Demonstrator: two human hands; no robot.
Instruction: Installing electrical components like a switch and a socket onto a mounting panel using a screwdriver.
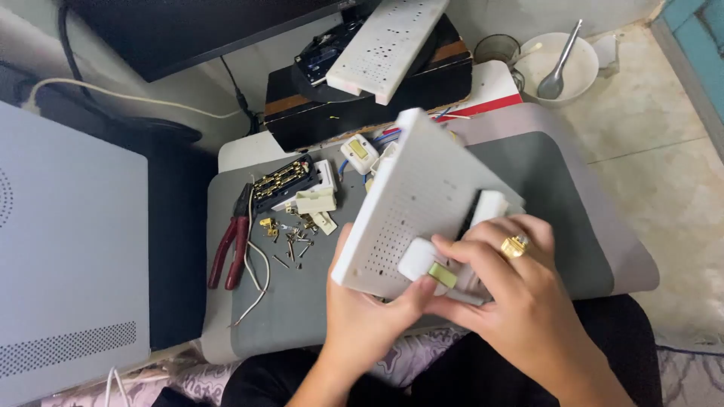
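A white perforated electrical board (415,203) is held tilted above a grey mat (302,301). My left hand (362,316) grips its lower edge from beneath, thumb up beside it. My right hand (513,301), wearing a gold ring, presses a small white switch with a yellowish rocker (426,265) against the board's face. Coloured wires run from behind the board's top toward another white switch (359,153).
On the mat lie red-handled pliers (232,245), several loose screws (294,245), a black terminal block with brass parts (283,181) and white plastic pieces. Behind stand a black box (362,98) with another perforated board on top, and a bowl with a spoon (562,64).
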